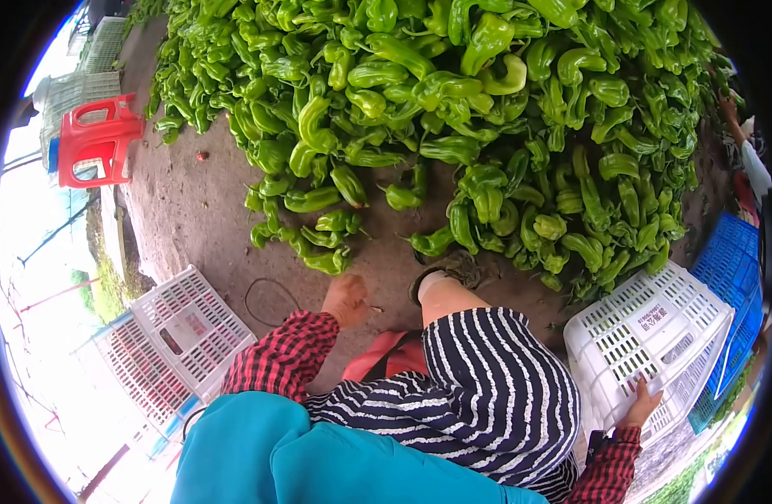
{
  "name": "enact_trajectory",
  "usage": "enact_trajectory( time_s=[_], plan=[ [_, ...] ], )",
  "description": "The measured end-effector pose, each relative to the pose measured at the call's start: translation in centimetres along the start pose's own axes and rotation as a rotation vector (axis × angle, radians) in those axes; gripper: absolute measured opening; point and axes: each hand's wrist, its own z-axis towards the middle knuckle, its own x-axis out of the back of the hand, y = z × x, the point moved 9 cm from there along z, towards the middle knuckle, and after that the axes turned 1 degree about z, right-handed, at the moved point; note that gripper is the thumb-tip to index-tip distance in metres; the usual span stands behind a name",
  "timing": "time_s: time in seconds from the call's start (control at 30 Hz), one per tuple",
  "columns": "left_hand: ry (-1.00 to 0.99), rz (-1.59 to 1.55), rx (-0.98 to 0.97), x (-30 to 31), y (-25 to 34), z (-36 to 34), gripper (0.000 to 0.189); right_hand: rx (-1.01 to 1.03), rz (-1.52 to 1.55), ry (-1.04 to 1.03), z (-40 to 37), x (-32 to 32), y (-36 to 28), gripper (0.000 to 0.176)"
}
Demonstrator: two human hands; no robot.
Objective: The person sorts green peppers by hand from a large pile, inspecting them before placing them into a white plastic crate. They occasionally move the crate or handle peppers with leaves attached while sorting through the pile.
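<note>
My left hand (347,301), in a red and black checked sleeve, hangs low over the ground just short of the nearest green peppers (323,239). Its fingers are foreshortened and blurred, so I cannot see whether they hold anything. Off to the right, my right hand (641,406) grips the slotted side of a white plastic crate (646,323), fingers against its lattice. The crate is tilted and has printed lettering on one panel. In front of me a large heap of green peppers (453,84) spreads over the ground, with some loose ones along its near edge.
Blue crates (726,294) stand behind the white one. Another white crate (192,328) is at my left, and a red plastic stool (100,143) stands farther off. A thin cord loop (268,301) lies on the ground. Part of another person's arm (735,122) shows at the far right.
</note>
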Motion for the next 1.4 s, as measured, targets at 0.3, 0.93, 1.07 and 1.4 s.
enact_trajectory(
  time_s=[0.3,0.93,1.07,1.4],
  plan=[
    [0.24,0.258,0.874,5.7,-6.7,0.9,0.074,-0.022,-0.02,0.004,0.0,0.1,0.0,0.047],
    [0.021,0.358,0.365,7.0,-4.0,6.9,0.111,-0.002,0.019,0.022,-0.6,-0.3,-0.7,0.043],
    [-0.003,0.322,0.535,6.2,-4.5,8.2,0.12,-0.047,-0.009,0.017,-1.6,-1.3,-1.9,0.042],
    [0.034,0.051,0.661,4.9,-3.9,10.5,0.101,-0.021,0.017,0.015,-0.9,-0.7,-0.9,0.044]
  ],
)
